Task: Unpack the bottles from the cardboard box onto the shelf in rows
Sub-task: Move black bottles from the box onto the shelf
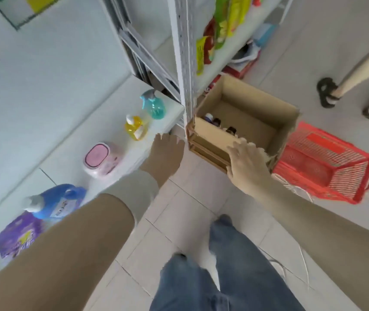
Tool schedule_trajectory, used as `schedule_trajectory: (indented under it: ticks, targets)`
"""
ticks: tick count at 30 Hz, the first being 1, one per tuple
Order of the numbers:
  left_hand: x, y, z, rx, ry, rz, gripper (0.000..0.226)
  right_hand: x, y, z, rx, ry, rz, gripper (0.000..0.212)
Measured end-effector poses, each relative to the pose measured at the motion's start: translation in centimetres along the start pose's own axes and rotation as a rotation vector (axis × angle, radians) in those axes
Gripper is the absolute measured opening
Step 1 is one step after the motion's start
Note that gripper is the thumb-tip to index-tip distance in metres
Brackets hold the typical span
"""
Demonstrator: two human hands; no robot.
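Note:
An open cardboard box (pixel 268 122) stands on the tiled floor beside the white shelf (pixel 102 122). A few dark-capped bottles (pixel 220 125) stand inside along its near left wall. My right hand (pixel 247 161) reaches over the box's near rim with fingers spread, holding nothing. My left hand (pixel 166 151) hovers with straight fingers between the shelf's front edge and the box, also empty. The lower parts of the bottles are hidden by the box wall.
On the shelf stand a teal spray bottle (pixel 153 104), a yellow bottle (pixel 135 127), a pink wipes pack (pixel 101 158), a blue detergent jug (pixel 55 202) and a purple pack (pixel 18 240). A red basket (pixel 327 162) lies right of the box. Another person's feet (pixel 327 92) stand far right. A metal upright (pixel 184 57) rises behind.

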State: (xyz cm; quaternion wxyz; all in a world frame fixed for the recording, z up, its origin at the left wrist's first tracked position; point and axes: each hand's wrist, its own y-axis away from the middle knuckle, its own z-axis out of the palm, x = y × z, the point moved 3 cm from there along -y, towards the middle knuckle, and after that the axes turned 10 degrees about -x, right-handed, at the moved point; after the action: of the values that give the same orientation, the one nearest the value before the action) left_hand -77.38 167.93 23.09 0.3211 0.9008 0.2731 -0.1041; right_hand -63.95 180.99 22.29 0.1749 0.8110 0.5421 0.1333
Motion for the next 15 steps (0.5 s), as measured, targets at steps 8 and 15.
schedule_trajectory:
  ticks: [8, 15]
  targets:
    - [9.0, -9.9, -1.8, -0.146, 0.032, 0.189, 0.048, 9.5, -3.8, 7.0, -0.110, -0.196, 0.112, 0.038]
    - [11.3, -18.9, -5.3, -0.116, 0.039, 0.365, 0.039, 13.4, -10.3, 6.6, -0.193, -0.297, 0.236, 0.038]
